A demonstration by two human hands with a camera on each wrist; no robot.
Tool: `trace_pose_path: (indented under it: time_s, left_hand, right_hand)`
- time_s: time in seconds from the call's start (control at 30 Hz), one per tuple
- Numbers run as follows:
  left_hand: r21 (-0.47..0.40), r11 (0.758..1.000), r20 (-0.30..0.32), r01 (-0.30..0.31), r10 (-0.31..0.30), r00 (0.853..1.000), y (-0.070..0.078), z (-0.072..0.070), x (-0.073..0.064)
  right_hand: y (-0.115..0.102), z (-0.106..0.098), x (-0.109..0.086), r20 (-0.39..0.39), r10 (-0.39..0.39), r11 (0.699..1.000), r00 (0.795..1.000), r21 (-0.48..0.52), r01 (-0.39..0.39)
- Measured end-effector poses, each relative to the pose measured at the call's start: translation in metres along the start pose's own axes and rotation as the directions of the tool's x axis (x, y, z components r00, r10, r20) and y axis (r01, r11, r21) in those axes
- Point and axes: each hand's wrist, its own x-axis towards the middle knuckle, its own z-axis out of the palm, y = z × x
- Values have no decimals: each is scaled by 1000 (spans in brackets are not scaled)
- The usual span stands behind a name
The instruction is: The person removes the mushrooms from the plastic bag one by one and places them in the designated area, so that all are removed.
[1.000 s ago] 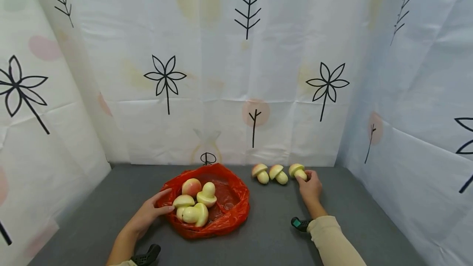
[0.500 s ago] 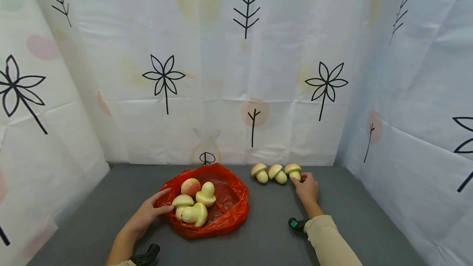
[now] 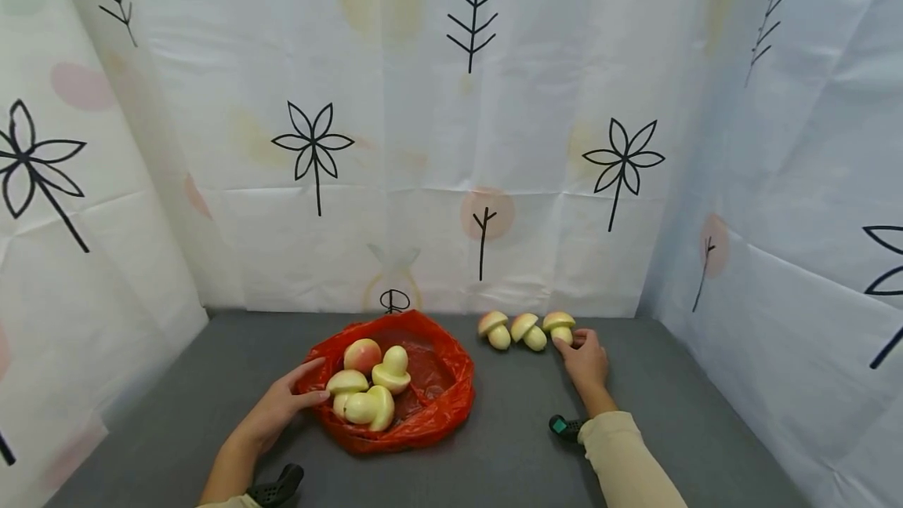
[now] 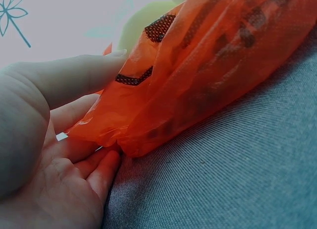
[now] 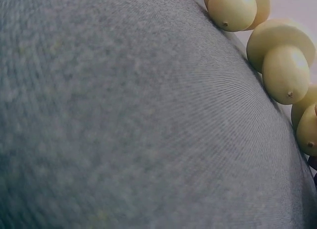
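A red plastic bag (image 3: 451,414) lies with its mouth spread wide on the grey table. Inside it are several toy mushrooms (image 3: 393,371), pale yellow with reddish caps. My left hand (image 3: 278,406) holds the bag's left rim, thumb over the edge and fingers on the outer side, as the left wrist view (image 4: 74,85) also shows. At the back, right of the bag, three toy mushrooms stand in a row. My right hand (image 3: 585,359) pinches the stem of the rightmost toy mushroom (image 3: 560,324); the middle one (image 3: 529,332) and the left one (image 3: 495,330) stand beside it.
A white patterned curtain (image 3: 423,139) rises behind the table (image 3: 508,445) and along both sides. The row of mushrooms is close to its lower edge. Dark devices are strapped at both wrists.
My right hand has shifted left with the rightmost toy mushroom, bringing it nearer the middle one and more upright. The left hand has stayed at the bag's rim.
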Motion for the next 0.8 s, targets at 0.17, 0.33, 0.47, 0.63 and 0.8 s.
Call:
trace_pose_path:
  time_s: [0.17, 0.33, 0.47, 0.63, 0.8]
  left_hand:
    - [8, 1000, 3, -4, 4, 1000, 0, -1, -1]
    - [9, 1000, 2, -1, 1, 1000, 0, 0, -1]
    - [0, 1000, 0, 2, -2, 1000, 1, 0, -2]
    - [-10, 1000, 6, -1, 1, 1000, 3, 0, -2]
    - [-3, 1000, 9, 3, -2, 1000, 4, 0, -2]
  right_hand:
    - [1, 0, -1, 0, 3, 1000, 1000, 27, -3]
    - [0, -1, -1, -14, -3, 999, 1000, 32, 4]
    - [0, -2, 0, -13, 1, 999, 1000, 36, -1]
    - [0, -2, 0, -12, 12, 999, 1000, 38, -12]
    - [0, -2, 0, -13, 17, 999, 1000, 29, -17]
